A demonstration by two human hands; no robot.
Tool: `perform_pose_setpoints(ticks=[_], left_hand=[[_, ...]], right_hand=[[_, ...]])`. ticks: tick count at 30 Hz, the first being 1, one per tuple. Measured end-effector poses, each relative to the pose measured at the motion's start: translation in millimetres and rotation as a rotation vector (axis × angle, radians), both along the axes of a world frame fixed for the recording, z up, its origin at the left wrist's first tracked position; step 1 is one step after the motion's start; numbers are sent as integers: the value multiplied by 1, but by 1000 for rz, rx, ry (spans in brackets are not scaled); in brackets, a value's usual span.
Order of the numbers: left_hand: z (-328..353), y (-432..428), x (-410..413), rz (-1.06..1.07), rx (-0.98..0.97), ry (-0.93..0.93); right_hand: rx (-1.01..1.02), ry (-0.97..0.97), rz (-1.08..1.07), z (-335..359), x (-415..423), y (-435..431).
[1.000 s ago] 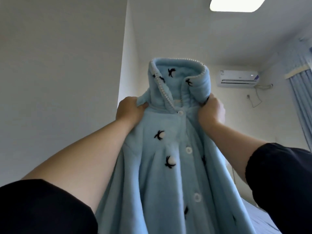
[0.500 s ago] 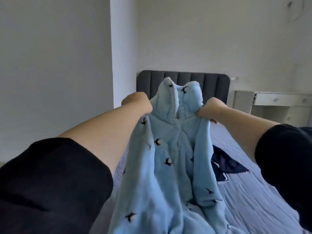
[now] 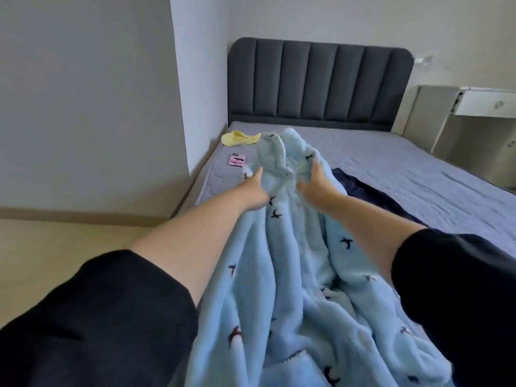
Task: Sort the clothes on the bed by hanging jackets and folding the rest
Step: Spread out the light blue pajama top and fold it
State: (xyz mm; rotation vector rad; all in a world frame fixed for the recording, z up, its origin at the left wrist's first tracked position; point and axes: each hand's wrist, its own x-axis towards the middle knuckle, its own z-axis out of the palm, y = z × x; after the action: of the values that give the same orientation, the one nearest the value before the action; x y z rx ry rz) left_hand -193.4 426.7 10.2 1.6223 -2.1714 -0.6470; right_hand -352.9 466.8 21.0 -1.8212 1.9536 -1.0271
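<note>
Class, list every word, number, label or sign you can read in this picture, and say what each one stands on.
No text here can be read.
On the pink card lying on the bed: black marks, too blurred to read.
On the fleece: the dark marks are a repeated pattern, not letters.

We are in a home bedroom: a bed [image 3: 418, 174] with a quilted grey-blue cover fills the centre and right of the frame, its padded dark headboard [image 3: 318, 82] against the far wall. At the right edge stands a white drawer unit [image 3: 485, 103]. A fluffy blue garment [image 3: 296, 275] and a yellow garment [image 3: 240, 138] lie on the cover.
</note>
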Motion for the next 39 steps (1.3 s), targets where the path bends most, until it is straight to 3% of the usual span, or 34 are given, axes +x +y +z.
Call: perform_pose_setpoints(ticks=[2, 5, 7, 9, 11, 15, 20, 23, 25, 27, 30, 32, 34, 36, 38, 39], left_hand=[[-55, 12, 6, -11, 119, -246], [-141, 54, 19, 47, 354, -239], [-182, 82, 26, 128, 346, -196], [-200, 100, 29, 226, 212, -185], [-203, 109, 33, 262, 148, -112], [-186, 118, 51, 233, 293, -20], [-152, 133, 78, 256, 432, -346], [-136, 136, 100, 462, 477, -133], [-126, 132, 124, 729, 289, 200], [-112, 125, 150, 931, -80, 527], [-82, 121, 161, 800, -539, 734], [-75, 116, 149, 626, -554, 627], [-83, 115, 134, 433, -295, 432], [-102, 120, 120, 262, 72, 90], [-118, 126, 106, 208, 287, -189], [-125, 127, 101, 223, 357, -243]], right_hand=[[203, 52, 37, -59, 9, 14], [447, 127, 82, -154, 28, 50], [437, 268, 33, -195, 40, 75], [346, 350, -35, -211, 49, 87], [290, 395, -56, -211, 53, 91], [334, 490, 3, -215, 56, 109], [389, 577, 55, -222, 54, 130], [405, 570, 55, -219, 53, 133], [403, 586, 55, -217, 52, 134], [398, 602, 57, -216, 53, 135], [395, 621, 59, -212, 55, 137], [383, 614, 56, -209, 56, 138], [372, 601, 65, -207, 56, 139], [365, 578, 84, -205, 54, 140], [358, 535, 106, -202, 50, 138], [353, 520, 119, -201, 48, 137]])
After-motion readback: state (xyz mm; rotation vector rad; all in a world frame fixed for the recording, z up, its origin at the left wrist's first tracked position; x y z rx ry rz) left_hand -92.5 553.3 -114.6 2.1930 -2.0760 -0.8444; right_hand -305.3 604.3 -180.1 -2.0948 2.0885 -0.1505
